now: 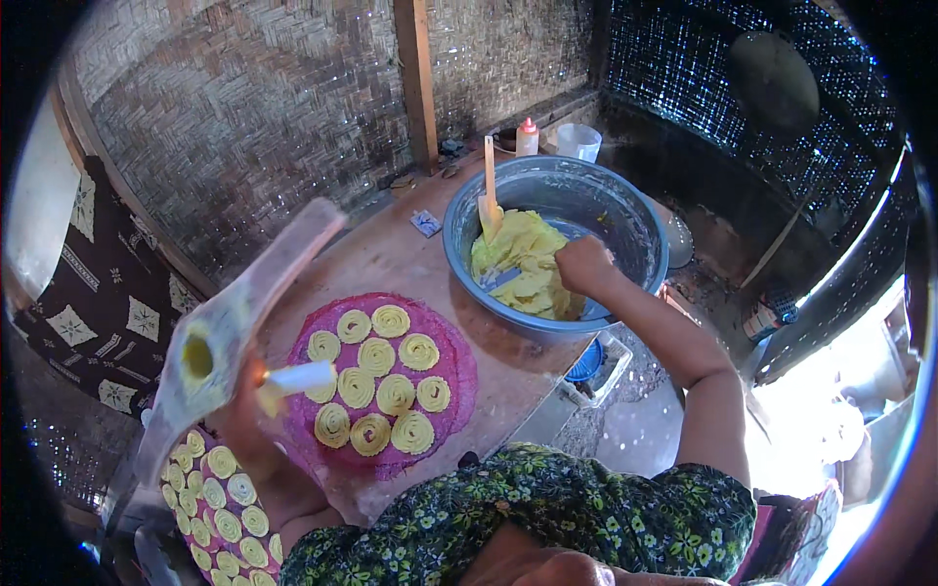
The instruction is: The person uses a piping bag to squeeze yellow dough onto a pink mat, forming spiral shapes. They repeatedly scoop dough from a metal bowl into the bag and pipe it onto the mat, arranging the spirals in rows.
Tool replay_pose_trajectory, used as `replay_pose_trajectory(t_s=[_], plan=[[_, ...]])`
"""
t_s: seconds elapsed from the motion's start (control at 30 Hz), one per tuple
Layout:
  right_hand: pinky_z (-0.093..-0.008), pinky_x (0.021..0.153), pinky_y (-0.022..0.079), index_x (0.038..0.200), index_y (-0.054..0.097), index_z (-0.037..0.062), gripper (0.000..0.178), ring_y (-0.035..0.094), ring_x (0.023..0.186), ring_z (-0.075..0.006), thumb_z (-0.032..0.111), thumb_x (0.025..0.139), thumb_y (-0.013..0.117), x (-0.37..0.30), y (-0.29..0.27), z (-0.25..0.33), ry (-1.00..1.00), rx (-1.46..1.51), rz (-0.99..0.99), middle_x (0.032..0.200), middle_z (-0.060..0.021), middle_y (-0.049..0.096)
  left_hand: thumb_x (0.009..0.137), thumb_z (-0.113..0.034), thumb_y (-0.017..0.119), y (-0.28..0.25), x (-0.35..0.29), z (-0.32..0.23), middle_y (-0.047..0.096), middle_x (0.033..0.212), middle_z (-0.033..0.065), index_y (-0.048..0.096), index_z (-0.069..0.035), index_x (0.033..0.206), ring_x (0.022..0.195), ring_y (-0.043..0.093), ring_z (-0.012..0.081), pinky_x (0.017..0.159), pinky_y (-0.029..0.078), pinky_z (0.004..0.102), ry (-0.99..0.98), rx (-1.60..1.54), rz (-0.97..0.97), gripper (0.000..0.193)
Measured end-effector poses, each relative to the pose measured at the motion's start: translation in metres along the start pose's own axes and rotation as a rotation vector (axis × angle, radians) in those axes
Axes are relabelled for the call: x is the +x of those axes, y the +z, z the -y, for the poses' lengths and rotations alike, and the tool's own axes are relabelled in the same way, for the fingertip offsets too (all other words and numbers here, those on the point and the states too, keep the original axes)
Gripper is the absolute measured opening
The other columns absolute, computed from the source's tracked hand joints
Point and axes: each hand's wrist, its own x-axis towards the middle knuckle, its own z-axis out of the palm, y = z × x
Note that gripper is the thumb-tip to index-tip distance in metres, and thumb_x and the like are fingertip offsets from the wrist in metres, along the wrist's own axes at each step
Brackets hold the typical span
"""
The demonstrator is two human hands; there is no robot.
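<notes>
My left hand (pixel 246 398) is closed round a pale dough press (pixel 234 317), lifted at the left of the table. A round hole with yellow dough shows in its flat body, and a white tube (pixel 301 377) sticks out sideways. Inside a large grey-blue basin (pixel 650 220), my right hand (pixel 583 266) grips a spatula with a grey-blue blade (pixel 503 280); its handle is hidden in my fist. The blade rests in soft yellow dough (pixel 528 244). Between my hands, several coiled dough rounds (pixel 376 356) lie on a round pink sheet (pixel 459 366).
A wooden spatula (pixel 490 186) stands in the dough against the basin's left side. Behind the basin are a red-capped bottle (pixel 527 139) and a clear plastic cup (pixel 578 143). More coils (pixel 227 525) cover another pink sheet at lower left. A small packet (pixel 426 224) lies on the wooden table (pixel 391 249).
</notes>
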Motion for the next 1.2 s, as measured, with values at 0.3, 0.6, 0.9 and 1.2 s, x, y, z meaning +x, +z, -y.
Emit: replay_pose_trajectory(t_s=[0.3,0.6,0.9,1.2], plan=[[-0.04,0.073,0.052,0.089,0.068,0.0029,0.025,0.066,0.082,-0.0295,0.018,0.072,0.058,-0.051,-0.043,-0.027,0.253,0.222,0.169,0.088,-0.018,0.067,0.067,-0.023,0.074,0.074,0.037,-0.093,0.06,0.083,0.0086,0.061,-0.007,0.094,0.076,0.058,0.0263,0.067,0.045,0.0391,0.589,0.346,0.216,0.033],[-0.0202,0.05,0.04,0.101,0.066,0.002,0.025,0.044,0.055,-0.0057,0.021,0.09,0.056,-0.095,-0.161,-0.061,-0.173,1.15,0.295,0.068,0.0012,0.056,0.066,-0.024,0.067,0.12,0.047,-0.067,0.055,0.073,0.0127,0.057,-0.01,0.089,0.068,0.057,0.0325,0.059,0.045,0.041,0.699,0.435,0.357,0.028],[-0.0325,0.053,0.043,0.102,0.063,0.0105,0.028,0.056,0.057,-0.0174,0.014,0.075,0.059,-0.084,-0.214,0.06,-0.4,0.005,-0.719,0.066,-0.0017,0.056,0.061,-0.029,0.072,0.116,0.043,-0.116,0.057,0.073,0.0117,0.055,-0.009,0.09,0.07,0.059,0.0334,0.059,0.047,0.0416,0.66,0.382,0.391,0.039],[-0.0283,0.059,0.043,0.106,0.059,0.0069,0.034,0.056,0.064,-0.0149,0.017,0.074,0.053,-0.088,-0.163,0.101,-0.491,-0.075,-0.899,0.072,-0.0013,0.053,0.067,-0.037,0.071,0.091,0.044,-0.067,0.062,0.082,0.0114,0.06,-0.012,0.104,0.077,0.062,0.0294,0.066,0.051,0.0381,0.526,0.463,0.424,0.046]])
